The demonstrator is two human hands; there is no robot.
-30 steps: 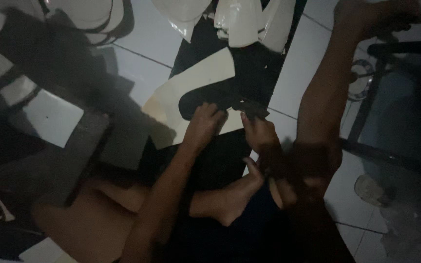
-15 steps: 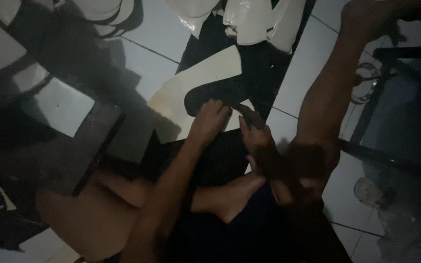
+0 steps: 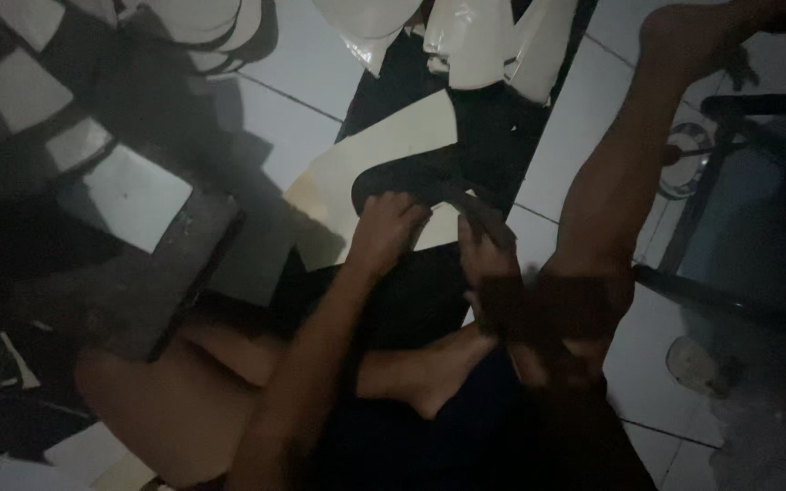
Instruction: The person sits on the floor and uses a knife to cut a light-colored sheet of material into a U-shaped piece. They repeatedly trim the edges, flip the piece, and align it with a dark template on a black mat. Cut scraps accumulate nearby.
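A curved cream sheet of flat material [image 3: 357,168] is laid on the white tiled floor [image 3: 293,100]. It is pressed down by the curled left hand [image 3: 391,227], while a dark blade-like tool [image 3: 479,216] is gripped beside it by the right hand [image 3: 484,264].

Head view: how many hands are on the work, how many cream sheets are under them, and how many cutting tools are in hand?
Hands: 2, the left hand pressing on the sheet and the right hand gripping the tool
Cream flat sheet with a curved cut-out: 1
Dark cutting tool, too dim to identify further: 1
Total: 4
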